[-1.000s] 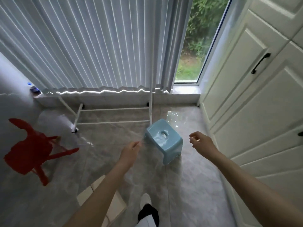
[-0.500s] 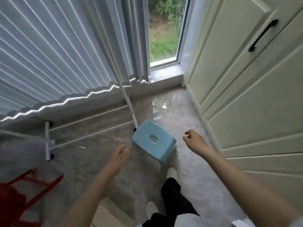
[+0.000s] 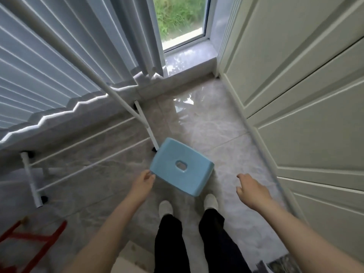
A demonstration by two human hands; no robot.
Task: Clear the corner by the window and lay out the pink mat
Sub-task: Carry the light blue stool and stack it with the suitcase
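Stool, blue: your left hand touched its near-left corner, grip unclear; your right hand hung relaxed, well clear.

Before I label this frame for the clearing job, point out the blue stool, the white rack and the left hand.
blue stool (image 3: 173,158): head view, on its top surface, left of the handle hole.
white rack (image 3: 144,120): head view, on its right foot bar.
left hand (image 3: 143,183): head view, on the back of the hand.
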